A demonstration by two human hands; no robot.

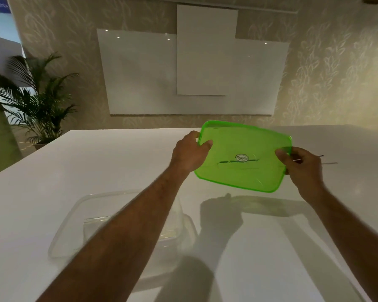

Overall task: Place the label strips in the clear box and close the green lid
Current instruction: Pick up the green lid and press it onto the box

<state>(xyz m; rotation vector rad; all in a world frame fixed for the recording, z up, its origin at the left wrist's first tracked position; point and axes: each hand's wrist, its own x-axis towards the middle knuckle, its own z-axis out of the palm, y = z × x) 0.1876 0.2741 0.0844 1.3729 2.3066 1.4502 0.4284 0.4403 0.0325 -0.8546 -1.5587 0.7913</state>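
With the left hand [190, 152] and right hand [301, 164] gripping the translucent green rectangular plastic lid [242, 156] by its short edges above the white table [96, 162], lid placement appears in hand; next, align it over the clear plastic box [74, 225] near the table's front edge.

- Lid [242, 158]: held above the table [96, 162], between the left hand [190, 151] at its left edge and the right hand [301, 164] at its right edge.
- Box [74, 225]: on the table, nearer the viewer and left of the lid, partly under the left forearm.
- Thin strips [330, 163], possibly labels: on the table beyond the right hand.
- Plant [37, 101]: behind the table, far left.
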